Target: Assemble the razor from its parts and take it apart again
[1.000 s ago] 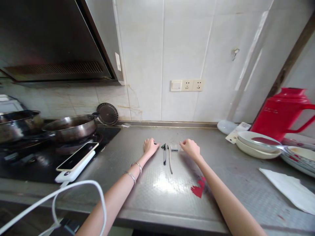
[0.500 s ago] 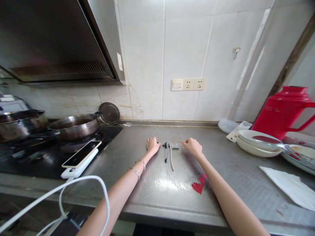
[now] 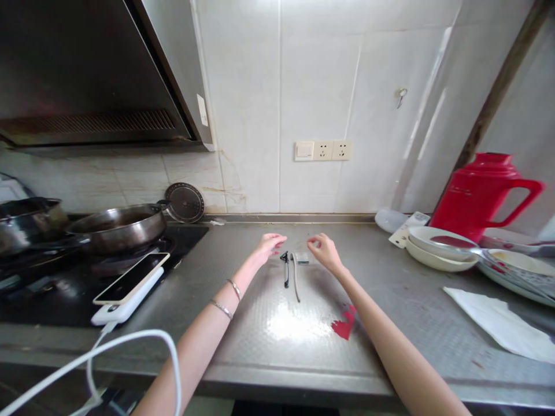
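My left hand (image 3: 269, 244) hovers just above the steel counter (image 3: 243, 271), fingers stretched toward the right with nothing in them. My right hand (image 3: 324, 251) faces it a short way off, its fingers curled into a pinch; what they hold, if anything, is too faint to name. Between and just below the hands lie a small black tool (image 3: 285, 269), a thin grey strip (image 3: 296, 278) and a small flat packet (image 3: 302, 258), all flat on the counter. Neither hand touches them.
A red paper scrap (image 3: 344, 325) lies by my right forearm. A phone on a power bank (image 3: 130, 283) with a white cable sits at the stove's edge, beside a pan (image 3: 117, 226). At the right stand bowls (image 3: 440, 245), a red jug (image 3: 479, 193) and a white paper (image 3: 498, 323).
Both hands have lifted off the counter and drawn closer together above the small items. The left hand's fingers have stretched out. The view has shifted slightly.
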Tool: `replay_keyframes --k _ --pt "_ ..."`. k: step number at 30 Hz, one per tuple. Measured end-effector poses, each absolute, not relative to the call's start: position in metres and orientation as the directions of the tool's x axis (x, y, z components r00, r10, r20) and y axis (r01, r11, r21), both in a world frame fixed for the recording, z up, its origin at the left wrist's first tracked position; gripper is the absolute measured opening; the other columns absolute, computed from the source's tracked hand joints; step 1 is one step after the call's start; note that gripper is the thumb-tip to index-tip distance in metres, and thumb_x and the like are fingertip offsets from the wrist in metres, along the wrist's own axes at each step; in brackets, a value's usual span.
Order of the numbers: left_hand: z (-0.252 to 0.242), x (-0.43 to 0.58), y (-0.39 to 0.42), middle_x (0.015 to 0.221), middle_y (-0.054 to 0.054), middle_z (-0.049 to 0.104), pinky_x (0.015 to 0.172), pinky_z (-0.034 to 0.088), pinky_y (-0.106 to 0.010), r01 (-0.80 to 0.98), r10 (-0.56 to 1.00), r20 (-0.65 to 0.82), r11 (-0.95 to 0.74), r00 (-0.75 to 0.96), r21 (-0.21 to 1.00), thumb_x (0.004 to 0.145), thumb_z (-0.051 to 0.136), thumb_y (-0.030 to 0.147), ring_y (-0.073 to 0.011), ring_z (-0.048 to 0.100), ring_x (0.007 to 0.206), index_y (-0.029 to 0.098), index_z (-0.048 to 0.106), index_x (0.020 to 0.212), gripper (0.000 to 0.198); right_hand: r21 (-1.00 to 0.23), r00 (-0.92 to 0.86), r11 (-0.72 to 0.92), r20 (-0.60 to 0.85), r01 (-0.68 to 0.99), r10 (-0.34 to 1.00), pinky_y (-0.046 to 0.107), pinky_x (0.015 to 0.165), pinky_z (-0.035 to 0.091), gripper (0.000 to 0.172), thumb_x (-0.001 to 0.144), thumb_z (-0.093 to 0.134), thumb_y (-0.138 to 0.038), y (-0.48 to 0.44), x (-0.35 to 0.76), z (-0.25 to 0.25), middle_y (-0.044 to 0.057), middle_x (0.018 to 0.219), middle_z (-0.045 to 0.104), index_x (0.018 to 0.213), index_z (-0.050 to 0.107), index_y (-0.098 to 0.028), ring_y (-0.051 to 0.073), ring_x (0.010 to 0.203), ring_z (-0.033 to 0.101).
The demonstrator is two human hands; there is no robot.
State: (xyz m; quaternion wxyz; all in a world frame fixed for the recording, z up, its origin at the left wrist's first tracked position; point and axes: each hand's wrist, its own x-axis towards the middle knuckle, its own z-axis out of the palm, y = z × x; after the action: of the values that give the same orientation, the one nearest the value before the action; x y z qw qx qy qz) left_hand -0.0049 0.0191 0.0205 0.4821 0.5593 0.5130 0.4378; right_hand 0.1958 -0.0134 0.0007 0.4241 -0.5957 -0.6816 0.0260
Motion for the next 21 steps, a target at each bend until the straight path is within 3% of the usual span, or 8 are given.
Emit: replay_keyframes --k 3,6,10,16,21 --pt "0.026 -0.010 0.011 0.071 -0.007 0.065 0.065 0.049 -0.028 -0.097 0.913 -0.164 0.215 0.374 0.972 0.065 0.073 0.026 -0.0149 0.063 0.066 0.010 0.062 0.084 0.027 -0.597 -0.055 0.495 0.602 0.631 0.796 0.027 0.071 0.045 0.024 0.072 0.053 -0.026 -0.014 0.185 0.005 0.006 0.091 0.063 0.090 0.066 -0.017 0.013 0.067 0.054" --pt "0.024 -0.015 0.006 0.071 -0.010 0.067 0.072 0.051 -0.030 -0.173 0.823 -0.187 0.324 0.536 0.930 0.065 0.074 0.023 -0.0176 0.065 0.069 0.008 0.062 0.084 0.027 -0.700 -0.171 0.541 0.529 0.467 0.831 0.026 0.069 0.046 0.032 0.069 0.059 -0.026 -0.020 0.173 0.008 0.006 0.096 0.064 0.099 0.063 -0.017 0.012 0.068 0.055" --pt "0.018 -0.017 0.003 0.076 -0.013 0.069 0.077 0.050 -0.033 -0.140 0.768 -0.180 0.331 0.615 0.933 0.068 0.072 0.022 -0.0190 0.066 0.072 0.006 0.061 0.091 0.030 -0.792 -0.271 0.513 0.440 0.332 0.856 0.024 0.057 0.045 0.041 0.068 0.064 -0.030 -0.025 0.161 0.009 0.007 0.101 0.064 0.107 0.060 -0.017 0.013 0.069 0.056" --pt "0.018 -0.014 -0.002 0.075 -0.012 0.069 0.075 0.051 -0.034 -0.128 0.707 -0.196 0.377 0.679 0.917 0.075 0.066 0.027 -0.0188 0.066 0.069 0.006 0.063 0.090 0.026 -0.807 -0.276 0.526 0.459 0.268 0.844 0.025 0.061 0.046 0.023 0.068 0.063 -0.030 -0.025 0.158 0.007 0.004 0.074 0.066 0.084 0.065 -0.014 0.014 0.068 0.059" --pt "0.016 -0.012 -0.003 0.077 -0.014 0.069 0.076 0.051 -0.032 -0.106 0.685 -0.218 0.398 0.695 0.911 0.079 0.060 0.035 -0.0182 0.066 0.071 0.005 0.065 0.086 0.031 -0.885 -0.205 0.428 0.391 0.185 0.897 0.020 0.041 0.039 0.033 0.067 0.064 -0.037 -0.023 0.161 0.004 0.004 0.074 0.066 0.092 0.062 -0.015 0.013 0.058 0.058"
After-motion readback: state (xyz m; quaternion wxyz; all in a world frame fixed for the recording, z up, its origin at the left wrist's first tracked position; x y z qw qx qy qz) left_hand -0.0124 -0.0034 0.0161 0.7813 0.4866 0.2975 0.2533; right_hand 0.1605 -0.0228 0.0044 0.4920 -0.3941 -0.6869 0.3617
